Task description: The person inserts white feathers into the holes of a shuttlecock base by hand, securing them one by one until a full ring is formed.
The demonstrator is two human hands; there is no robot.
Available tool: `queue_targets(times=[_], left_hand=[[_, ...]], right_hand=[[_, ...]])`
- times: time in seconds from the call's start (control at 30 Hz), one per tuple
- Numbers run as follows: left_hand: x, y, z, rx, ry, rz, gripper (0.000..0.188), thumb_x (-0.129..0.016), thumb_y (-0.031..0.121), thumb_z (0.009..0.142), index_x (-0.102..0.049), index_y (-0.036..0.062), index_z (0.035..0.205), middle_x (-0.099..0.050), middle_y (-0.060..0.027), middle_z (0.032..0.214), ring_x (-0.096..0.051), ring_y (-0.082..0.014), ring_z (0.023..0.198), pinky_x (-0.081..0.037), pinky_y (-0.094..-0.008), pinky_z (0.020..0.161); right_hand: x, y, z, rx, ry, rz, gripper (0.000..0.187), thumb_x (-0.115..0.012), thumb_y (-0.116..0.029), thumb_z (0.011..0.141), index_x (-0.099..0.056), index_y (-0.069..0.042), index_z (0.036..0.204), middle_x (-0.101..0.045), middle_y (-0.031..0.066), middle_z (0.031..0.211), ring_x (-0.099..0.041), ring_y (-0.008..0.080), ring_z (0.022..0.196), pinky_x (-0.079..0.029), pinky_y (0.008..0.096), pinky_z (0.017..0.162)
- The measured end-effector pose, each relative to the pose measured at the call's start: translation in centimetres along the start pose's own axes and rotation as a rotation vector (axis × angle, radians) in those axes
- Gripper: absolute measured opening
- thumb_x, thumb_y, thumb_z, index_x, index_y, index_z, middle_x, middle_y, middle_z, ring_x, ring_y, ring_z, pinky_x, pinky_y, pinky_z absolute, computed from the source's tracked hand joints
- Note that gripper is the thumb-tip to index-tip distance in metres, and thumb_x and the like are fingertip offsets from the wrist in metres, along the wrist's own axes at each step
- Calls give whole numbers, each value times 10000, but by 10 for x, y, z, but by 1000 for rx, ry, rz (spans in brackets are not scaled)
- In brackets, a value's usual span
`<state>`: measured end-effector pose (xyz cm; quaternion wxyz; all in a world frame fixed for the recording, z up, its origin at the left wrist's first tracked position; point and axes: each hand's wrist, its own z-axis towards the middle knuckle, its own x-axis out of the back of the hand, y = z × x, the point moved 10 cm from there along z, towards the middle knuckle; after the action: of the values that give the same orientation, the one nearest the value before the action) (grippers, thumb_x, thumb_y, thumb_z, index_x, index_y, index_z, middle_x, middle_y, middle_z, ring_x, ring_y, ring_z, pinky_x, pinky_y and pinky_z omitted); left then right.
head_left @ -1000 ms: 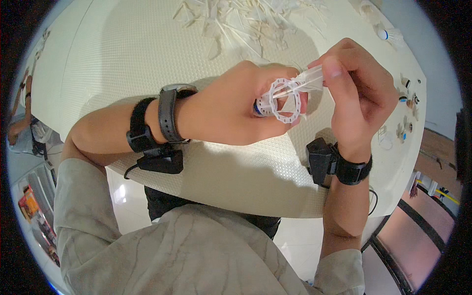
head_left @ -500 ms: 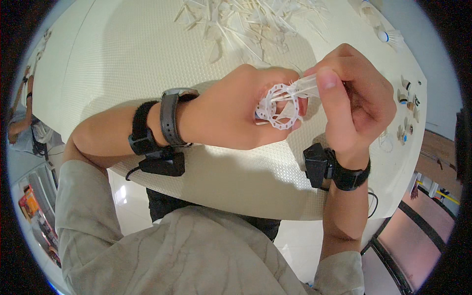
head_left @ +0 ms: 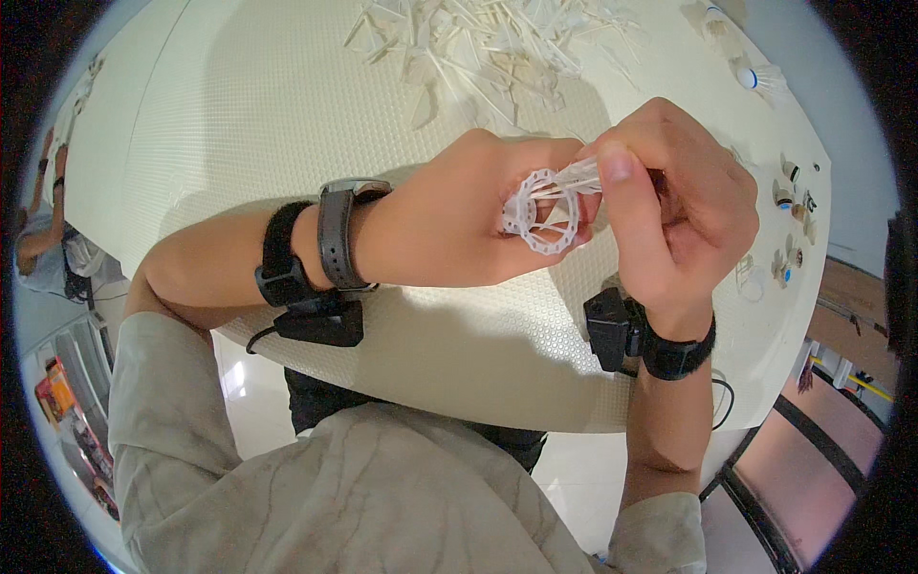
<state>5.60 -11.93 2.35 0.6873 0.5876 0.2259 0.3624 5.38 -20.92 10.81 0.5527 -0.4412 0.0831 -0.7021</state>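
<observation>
My left hand is closed around a white shuttlecock frame, whose ring with small holes sticks out between thumb and fingers. Several thin white shafts show inside the ring; the frame's lower part is hidden in the hand. My right hand pinches a white feather between thumb and forefinger. The feather slants down to the far side of the ring, its lower end inside it. How far it goes in, I cannot make out. Both hands are just above the pale textured table.
A heap of loose white feathers lies beyond my hands. At the far right stands a shuttlecock with a blue band. Several small corks and a clear ring sit along the right edge. Another person's arm shows at the far left.
My right hand has moved slightly left, toward the ring, and less of the feather shows between it and the frame. My left hand keeps its hold on the frame, nearly still.
</observation>
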Motion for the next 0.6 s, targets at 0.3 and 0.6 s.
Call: queue_targets(times=[0.3,0.6], left_hand=[[-2,1,2,13,-63,63,331,-756,85,873,-602,2,1154,-687,-45,906,-623,-86,796,-501,-272,692],[-13,10,-3,-39,-142,185,144,-757,114,857,-652,19,884,-663,-71,708,-645,-178,596,-498,-283,583]], right_hand=[[0,7,1,-42,-7,25,93,-585,35,873,-600,22,782,-614,64,705,-496,110,589,-329,254,522],[19,102,-33,-551,393,128,161,-651,-158,958,-742,-29,990,-631,-7,743,-490,42,633,-381,190,586]])
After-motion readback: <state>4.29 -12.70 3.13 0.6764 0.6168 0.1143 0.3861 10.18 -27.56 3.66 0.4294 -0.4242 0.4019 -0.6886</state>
